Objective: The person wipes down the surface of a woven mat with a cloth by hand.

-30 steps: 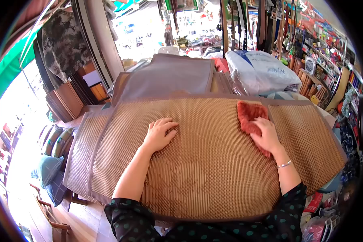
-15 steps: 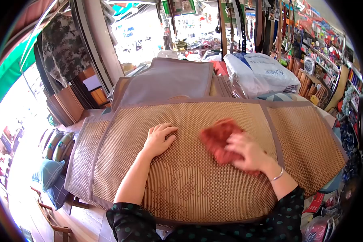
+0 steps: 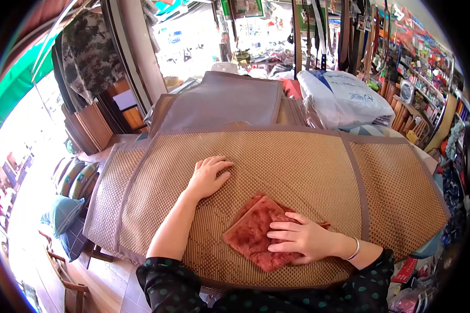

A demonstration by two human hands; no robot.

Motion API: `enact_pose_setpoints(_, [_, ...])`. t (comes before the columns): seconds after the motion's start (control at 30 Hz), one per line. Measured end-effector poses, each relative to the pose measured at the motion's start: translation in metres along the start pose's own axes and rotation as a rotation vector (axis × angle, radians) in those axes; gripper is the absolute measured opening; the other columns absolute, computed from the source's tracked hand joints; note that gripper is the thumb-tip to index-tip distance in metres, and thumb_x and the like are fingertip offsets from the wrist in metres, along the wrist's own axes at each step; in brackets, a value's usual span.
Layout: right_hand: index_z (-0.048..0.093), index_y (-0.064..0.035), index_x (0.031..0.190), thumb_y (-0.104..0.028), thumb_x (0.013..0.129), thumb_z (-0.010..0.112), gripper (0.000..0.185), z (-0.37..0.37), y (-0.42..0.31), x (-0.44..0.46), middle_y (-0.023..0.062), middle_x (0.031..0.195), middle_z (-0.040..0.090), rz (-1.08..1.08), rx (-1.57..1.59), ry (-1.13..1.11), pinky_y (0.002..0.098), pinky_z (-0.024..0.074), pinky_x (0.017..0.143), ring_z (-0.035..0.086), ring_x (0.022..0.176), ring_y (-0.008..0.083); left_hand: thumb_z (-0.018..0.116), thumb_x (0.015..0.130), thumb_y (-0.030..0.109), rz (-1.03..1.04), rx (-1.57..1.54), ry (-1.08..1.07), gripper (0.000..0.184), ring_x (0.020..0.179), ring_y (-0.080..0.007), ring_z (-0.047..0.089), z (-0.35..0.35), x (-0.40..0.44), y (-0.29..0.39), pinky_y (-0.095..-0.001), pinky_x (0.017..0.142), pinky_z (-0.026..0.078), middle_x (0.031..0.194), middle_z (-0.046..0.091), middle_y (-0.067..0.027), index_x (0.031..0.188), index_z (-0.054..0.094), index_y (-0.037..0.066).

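1. The right hand (image 3: 303,239) lies spread over the right part of a red cloth (image 3: 256,232), fingers extended and slightly apart, bearing on it from above and not bunched into a fist.
2. The cloth, which looks folded, rests on the middle panel of a woven mat (image 3: 282,161), much closer to the near edge than the far edge.
3. The left hand (image 3: 210,177) lies on the same panel, toward its left seam and farther from the near edge. It is relaxed, palm down, grasping nothing, well apart from the cloth.
4. For a good wiping stroke, even pressure through palm and fingers should suit this textured weave better than fingertips alone. Overlapping passes out to both seams would likely cover best, with the cloth's corners smoothed flat and the left hand steadying the mat against creeping.
5. Past the far edge lie a grey-brown sheet (image 3: 224,99) and, toward the far right corner, a white plastic-wrapped bundle (image 3: 350,99); strokes should probably stop short of both.
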State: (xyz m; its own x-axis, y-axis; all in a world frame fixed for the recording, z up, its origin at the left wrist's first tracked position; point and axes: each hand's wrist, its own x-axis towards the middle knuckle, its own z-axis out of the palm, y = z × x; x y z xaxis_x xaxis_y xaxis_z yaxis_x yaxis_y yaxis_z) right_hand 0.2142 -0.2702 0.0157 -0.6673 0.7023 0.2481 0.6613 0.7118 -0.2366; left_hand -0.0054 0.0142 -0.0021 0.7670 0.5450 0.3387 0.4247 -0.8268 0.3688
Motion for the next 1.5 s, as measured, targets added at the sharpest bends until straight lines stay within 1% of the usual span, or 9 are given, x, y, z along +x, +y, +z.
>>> enact_pose_setpoints(0.4, [0.065, -0.0065, 0.120, -0.028, 0.076, 0.073, 0.049, -0.024, 0.113, -0.071, 0.0155, 0.130, 0.060, 0.749, -0.248, 0.485, 0.0510, 0.0351, 0.112, 0.050, 0.130, 0.0344, 0.062, 0.093, 0.030, -0.013, -0.008, -0.014, 0.039, 0.137, -0.0301, 0.043, -0.001, 0.000, 0.000, -0.0479, 0.117, 0.025, 0.143, 0.054, -0.0111, 0.129, 0.065, 0.014])
enact_pose_setpoints(0.47, [0.066, -0.0069, 0.119, -0.028, 0.076, 0.073, 0.049, -0.022, 0.097, -0.061, 0.0145, 0.131, 0.060, 0.663, -0.371, 0.394, 0.0501, 0.0345, 0.112, 0.050, 0.130, 0.0333, 0.062, 0.093, 0.030, -0.010, -0.001, -0.028, 0.039, 0.137, -0.0300, 0.044, 0.001, 0.002, 0.001, -0.0483, 0.116, 0.026, 0.142, 0.054, -0.0110, 0.129, 0.065, 0.015])
enact_pose_setpoints(0.63, [0.063, -0.0178, 0.122, -0.033, 0.070, 0.080, 0.057, -0.002, 0.010, -0.003, 0.0092, 0.136, 0.057, 0.135, -0.085, 0.055, 0.0536, 0.0267, 0.115, 0.046, 0.136, 0.0282, 0.061, 0.093, 0.030, -0.016, -0.001, -0.011, 0.039, 0.137, -0.0304, 0.044, -0.001, 0.000, 0.001, -0.0496, 0.115, 0.027, 0.142, 0.054, -0.0116, 0.128, 0.065, 0.015])
enact_pose_setpoints(0.73, [0.063, -0.0180, 0.124, -0.033, 0.069, 0.082, 0.059, 0.003, -0.006, -0.002, 0.0090, 0.136, 0.056, -0.022, 0.011, -0.026, 0.0542, 0.0266, 0.116, 0.045, 0.137, 0.0280, 0.061, 0.093, 0.030, -0.010, -0.006, -0.019, 0.039, 0.137, -0.0303, 0.044, 0.001, 0.001, -0.002, -0.0492, 0.115, 0.028, 0.142, 0.054, -0.0121, 0.128, 0.065, 0.014])
enact_pose_setpoints(0.9, [0.065, -0.0140, 0.122, -0.027, 0.070, 0.079, 0.055, -0.019, 0.045, -0.017, 0.0121, 0.134, 0.058, 0.276, -0.137, 0.150, 0.0527, 0.0303, 0.115, 0.048, 0.134, 0.0317, 0.061, 0.093, 0.031, 0.006, 0.001, -0.002, 0.039, 0.136, -0.0298, 0.045, -0.002, 0.001, 0.001, -0.0488, 0.115, 0.028, 0.142, 0.055, -0.0119, 0.128, 0.065, 0.014])
enact_pose_setpoints(1.1, [0.064, -0.0056, 0.122, -0.027, 0.079, 0.074, 0.049, -0.028, 0.113, -0.072, 0.0172, 0.133, 0.060, 0.843, -0.294, 0.454, 0.0476, 0.0332, 0.113, 0.049, 0.131, 0.0351, 0.061, 0.093, 0.032, -0.014, -0.004, -0.005, 0.040, 0.137, -0.0297, 0.043, -0.001, -0.002, 0.000, -0.0497, 0.116, 0.026, 0.143, 0.054, -0.0112, 0.129, 0.065, 0.015])
enact_pose_setpoints(1.17, [0.064, -0.0063, 0.121, -0.028, 0.079, 0.074, 0.049, -0.025, 0.109, -0.074, 0.0167, 0.133, 0.060, 0.865, -0.307, 0.470, 0.0470, 0.0339, 0.112, 0.050, 0.130, 0.0345, 0.061, 0.093, 0.032, -0.004, 0.004, -0.023, 0.040, 0.138, -0.0298, 0.043, -0.001, -0.002, -0.001, -0.0499, 0.117, 0.026, 0.143, 0.054, -0.0110, 0.129, 0.065, 0.016])
enact_pose_setpoints(1.4, [0.064, -0.0190, 0.121, -0.032, 0.063, 0.082, 0.062, -0.006, 0.010, -0.002, 0.0083, 0.134, 0.057, 0.143, -0.144, 0.058, 0.0532, 0.0297, 0.114, 0.049, 0.134, 0.0284, 0.062, 0.092, 0.029, -0.011, -0.015, -0.040, 0.041, 0.137, -0.0322, 0.043, -0.001, -0.004, -0.002, -0.0495, 0.116, 0.025, 0.143, 0.054, -0.0122, 0.130, 0.064, 0.015])
enact_pose_setpoints(1.5, [0.064, -0.0196, 0.123, -0.032, 0.064, 0.084, 0.063, 0.000, -0.004, -0.003, 0.0074, 0.136, 0.057, 0.076, -0.014, 0.021, 0.0545, 0.0290, 0.115, 0.048, 0.135, 0.0272, 0.063, 0.092, 0.028, 0.006, 0.001, -0.040, 0.040, 0.136, -0.0322, 0.044, -0.003, -0.001, 0.002, -0.0494, 0.116, 0.026, 0.143, 0.054, -0.0131, 0.129, 0.064, 0.015])
